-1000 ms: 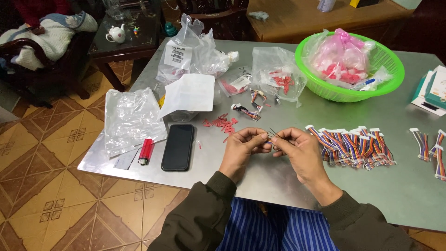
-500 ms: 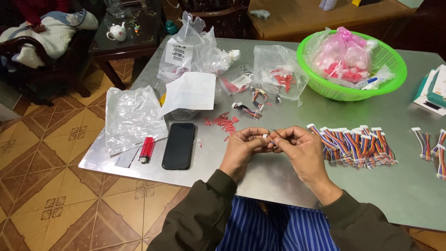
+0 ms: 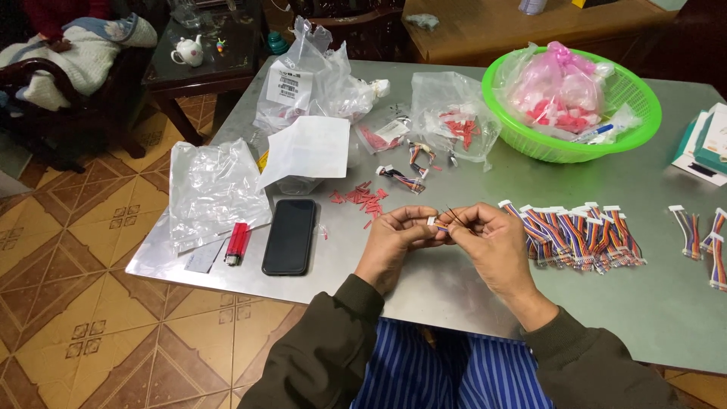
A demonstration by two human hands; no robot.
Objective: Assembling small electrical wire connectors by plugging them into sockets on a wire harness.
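Hands above metal table (image 3: 454,295): left hand (image 3: 394,238) grip, right hand (image 3: 492,238) grip pinching small white connector (image 3: 433,222).

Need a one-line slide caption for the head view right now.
Both hands, left and right, pinch a small white connector over a metal table, beside a row of coloured wire harnesses.

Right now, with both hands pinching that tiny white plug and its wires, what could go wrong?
1. The small white connector, pinched between the left hand and right hand, might slip and drop.
2. A forearm could sweep the loose red pieces off the metal table.
3. The right hand sits close to the row of coloured wire bundles and might tangle them.
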